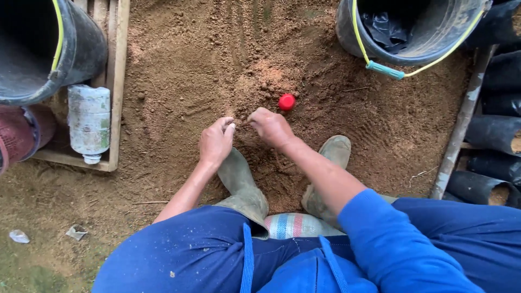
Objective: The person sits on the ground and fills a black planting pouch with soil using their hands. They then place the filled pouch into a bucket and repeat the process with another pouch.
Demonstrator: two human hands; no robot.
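Note:
I look down at brown soil spread on the ground between my rubber boots. My left hand and my right hand are close together just above the soil, fingers curled and pinched, fingertips nearly meeting. Whether anything small sits between the fingers I cannot tell. A red bottle cap lies on the soil just beyond my right hand, not touched by it. I wear blue trousers and a blue sleeve.
A black bucket with a yellow handle stands at the top right, another black bucket at the top left. A dirty plastic bottle lies on a wooden pallet. Black nursery bags line the right edge.

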